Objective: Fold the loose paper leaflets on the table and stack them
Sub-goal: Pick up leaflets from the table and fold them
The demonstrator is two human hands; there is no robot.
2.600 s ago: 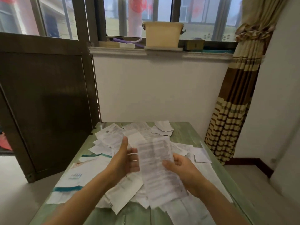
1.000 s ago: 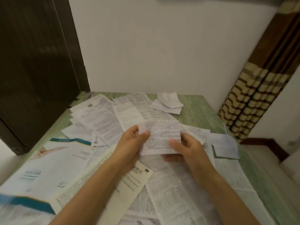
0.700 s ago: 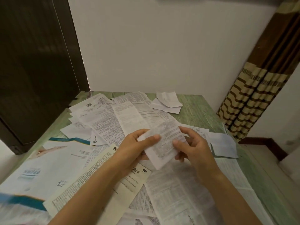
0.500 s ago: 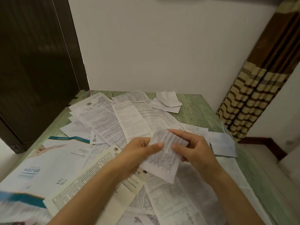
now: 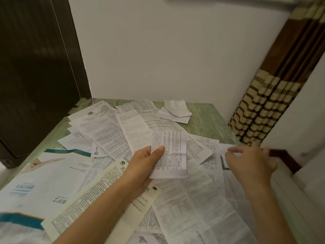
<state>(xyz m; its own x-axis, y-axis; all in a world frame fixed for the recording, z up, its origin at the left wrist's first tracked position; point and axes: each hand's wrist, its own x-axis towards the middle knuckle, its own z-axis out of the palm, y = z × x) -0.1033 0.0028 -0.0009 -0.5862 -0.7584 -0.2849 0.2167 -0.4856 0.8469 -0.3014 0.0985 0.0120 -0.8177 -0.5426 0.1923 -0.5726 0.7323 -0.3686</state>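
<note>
My left hand (image 5: 145,162) holds a folded white leaflet (image 5: 173,155) covered in small print, thumb on top, a little above the paper pile at the table's middle. My right hand (image 5: 249,162) is blurred over the table's right edge, its fingertips at a small folded white paper (image 5: 226,148); whether they grip it I cannot tell. Several loose printed leaflets (image 5: 109,136) lie spread across the green wooden table (image 5: 207,118).
A large glossy brochure with teal bands (image 5: 44,173) lies at the near left. Small folded papers (image 5: 175,110) sit at the far middle. A dark door (image 5: 35,67) stands left, a white wall behind, and a striped curtain (image 5: 263,106) hangs at the right.
The long leaflet was folded down to a small rectangle. My right hand let go of it and moved right to the paper at the table's edge; my left hand alone holds the folded leaflet.
</note>
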